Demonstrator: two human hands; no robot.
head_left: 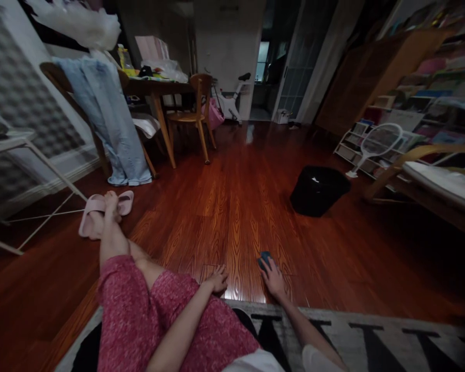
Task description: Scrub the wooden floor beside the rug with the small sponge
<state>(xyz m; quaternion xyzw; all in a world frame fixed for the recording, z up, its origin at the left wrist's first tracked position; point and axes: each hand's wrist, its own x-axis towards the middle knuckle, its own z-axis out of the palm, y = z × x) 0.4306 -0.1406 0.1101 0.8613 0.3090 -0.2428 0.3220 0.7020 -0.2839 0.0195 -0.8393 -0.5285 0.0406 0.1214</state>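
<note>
My right hand (273, 279) reaches forward over the wooden floor, its fingers on a small dark blue cloth (264, 256). The cloth lies against the boards, partly covered by the fingers. To its left, my left hand (218, 280) holds nothing, fingers spread and pointing toward the middle of the floor. That hand is beside my knee in pink shorts (178, 289), low over the boards; whether it touches them I cannot tell.
A black bin (320, 194) stands ahead on the right. Pink slippers (91, 214) are at my feet. Jeans (108, 124) hang over a chair by the table (149, 88). A patterned rug (329, 330) lies under me; a white racket-shaped object (380, 139) leans by the shelves.
</note>
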